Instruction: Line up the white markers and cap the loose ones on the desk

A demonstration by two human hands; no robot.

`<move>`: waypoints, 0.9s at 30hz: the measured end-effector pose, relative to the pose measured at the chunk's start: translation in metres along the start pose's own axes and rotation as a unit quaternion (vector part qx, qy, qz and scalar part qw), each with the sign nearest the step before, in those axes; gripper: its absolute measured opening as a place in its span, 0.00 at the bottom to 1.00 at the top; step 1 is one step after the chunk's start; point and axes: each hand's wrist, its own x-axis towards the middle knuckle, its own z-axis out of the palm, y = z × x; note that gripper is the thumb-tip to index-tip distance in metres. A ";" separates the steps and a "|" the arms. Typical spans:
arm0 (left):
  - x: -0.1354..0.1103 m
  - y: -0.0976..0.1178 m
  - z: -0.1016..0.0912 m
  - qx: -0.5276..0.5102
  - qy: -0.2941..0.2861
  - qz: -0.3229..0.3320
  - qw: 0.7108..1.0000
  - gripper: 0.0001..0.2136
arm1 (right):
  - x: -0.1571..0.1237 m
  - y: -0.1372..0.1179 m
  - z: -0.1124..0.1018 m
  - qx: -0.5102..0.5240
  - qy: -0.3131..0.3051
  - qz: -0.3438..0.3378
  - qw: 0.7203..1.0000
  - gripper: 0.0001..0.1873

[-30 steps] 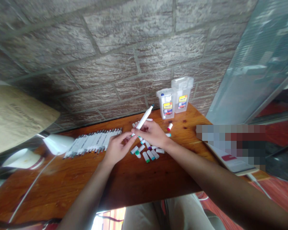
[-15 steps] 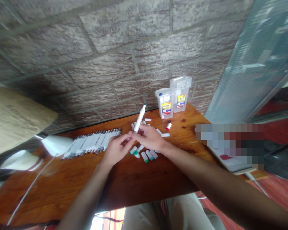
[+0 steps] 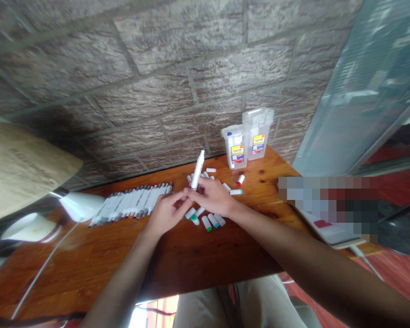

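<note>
My right hand (image 3: pixel 212 196) grips a white marker (image 3: pixel 197 169) near its lower end; the marker stands almost upright with its dark tip at the top. My left hand (image 3: pixel 164 212) meets it from the left, thumb and fingers pinched at the marker's bottom end. What that pinch holds is hidden. Under and around both hands lie several loose marker caps (image 3: pixel 210 222) with coloured ends. To the left a row of several white markers (image 3: pixel 133 203) lies side by side on the wooden table (image 3: pixel 99 255).
Two clear plastic marker boxes (image 3: pixel 248 138) with yellow labels stand at the back against the stone wall. A white lamp (image 3: pixel 77 205) with a cord sits at the left. A notebook (image 3: pixel 331 230) lies at the table's right edge. My lap shows below the front edge.
The marker in my right hand has swung from a rightward lean to nearly upright. Both hands stayed together at its lower end.
</note>
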 end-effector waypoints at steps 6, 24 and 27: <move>0.000 0.000 0.001 -0.002 -0.002 0.005 1.000 0.08 | -0.001 -0.004 -0.002 -0.016 -0.003 0.008 1.000 0.12; -0.001 -0.002 0.001 -0.007 -0.012 -0.001 1.000 0.08 | 0.000 -0.001 0.000 -0.050 -0.005 0.008 0.999 0.14; 0.000 -0.002 0.002 -0.006 -0.015 -0.002 1.000 0.08 | 0.000 0.000 0.001 -0.064 -0.002 -0.007 0.998 0.13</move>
